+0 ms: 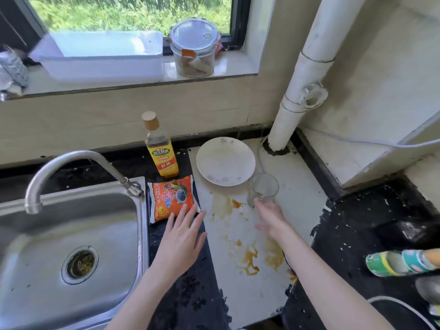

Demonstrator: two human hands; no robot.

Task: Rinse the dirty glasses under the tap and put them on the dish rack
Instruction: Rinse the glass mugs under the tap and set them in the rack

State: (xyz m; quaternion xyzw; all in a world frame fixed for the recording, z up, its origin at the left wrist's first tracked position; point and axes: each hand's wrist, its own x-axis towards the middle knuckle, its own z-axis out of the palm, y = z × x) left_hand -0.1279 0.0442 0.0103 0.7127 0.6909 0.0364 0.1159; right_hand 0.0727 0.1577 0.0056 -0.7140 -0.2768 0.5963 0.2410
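A clear drinking glass stands on the stained white board, just right of a white plate. My right hand stretches toward the glass with straight fingers, its fingertips at the glass's base; I cannot tell whether they touch. My left hand hovers flat and spread over the dark counter, fingertips over the lower edge of an orange sauce packet. The curved steel tap arches over the steel sink at the left, and no water shows. A white plastic tray sits on the windowsill.
A yellow-labelled bottle stands behind the packet. A lidded glass jar is on the sill. A white pipe rises at the back right. Brown spills mark the board. A colourful can lies at the right edge.
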